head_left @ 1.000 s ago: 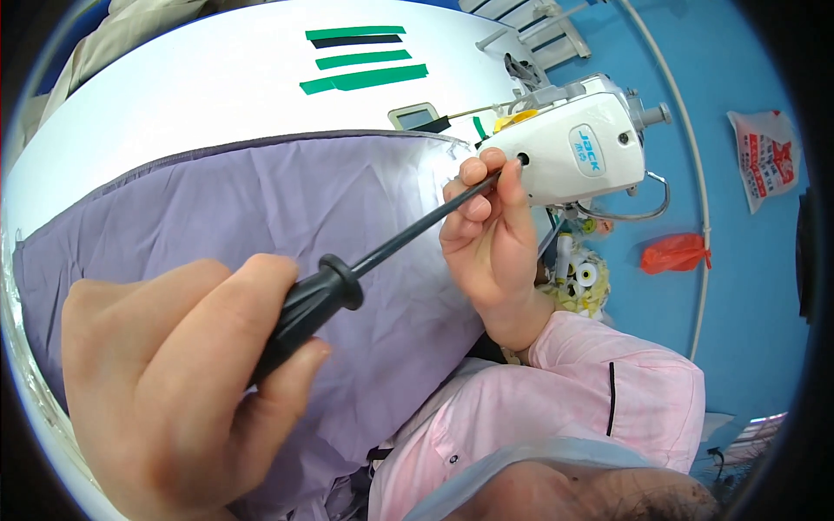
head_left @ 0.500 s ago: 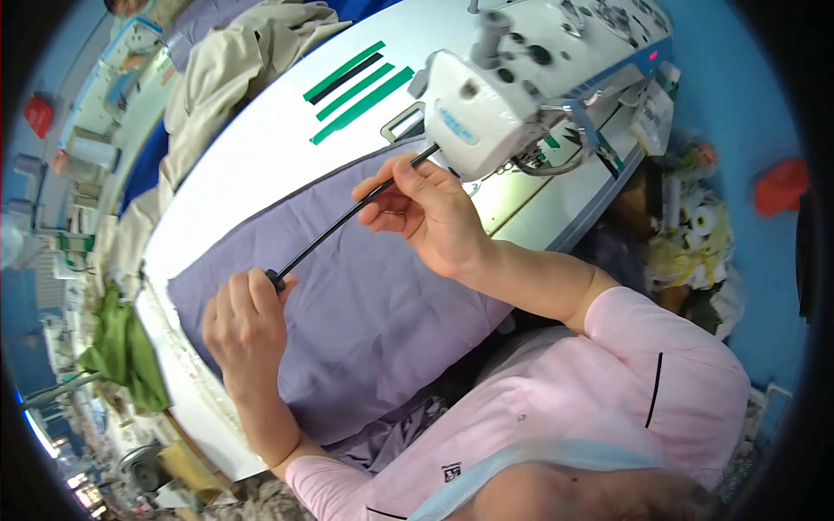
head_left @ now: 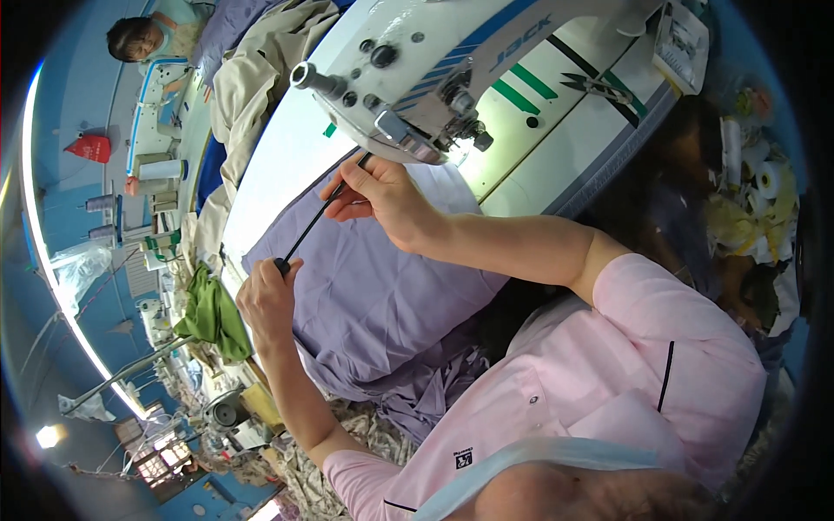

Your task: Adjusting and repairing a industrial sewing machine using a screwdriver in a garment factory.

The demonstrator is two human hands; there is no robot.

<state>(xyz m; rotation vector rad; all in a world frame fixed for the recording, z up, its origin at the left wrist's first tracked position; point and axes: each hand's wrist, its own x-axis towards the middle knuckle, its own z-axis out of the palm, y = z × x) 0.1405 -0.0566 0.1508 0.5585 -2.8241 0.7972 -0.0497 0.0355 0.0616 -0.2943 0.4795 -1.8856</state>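
A thin black rod-like length point(head_left: 311, 227) runs straight between my hands; I cannot tell whether it is a rigid rod or a taut cord. My left hand point(head_left: 268, 300) is closed on its thicker, knob-like black end point(head_left: 282, 266). Higher up, my right hand point(head_left: 382, 195) pinches the thin part between thumb and fingers, with the other fingers loosely curled. The upper tip reaches close under the white sewing machine head point(head_left: 382, 113). Beneath both hands, purple fabric point(head_left: 373, 295) spreads over the white table point(head_left: 287, 130) and hangs off its near edge.
Green strips point(head_left: 517, 95) and black-handled snips point(head_left: 599, 85) lie right of the lit needle area. Beige cloth point(head_left: 252, 78) lies along the table's far left side, green cloth point(head_left: 213, 317) further down. Another person point(head_left: 174, 22) sits at the far upper left. Thread cones and scraps point(head_left: 756, 191) fill the right.
The view has shifted, so the machine head appears larger and further left. My hands still grip the black length, and its visible stretch between them looks shorter.
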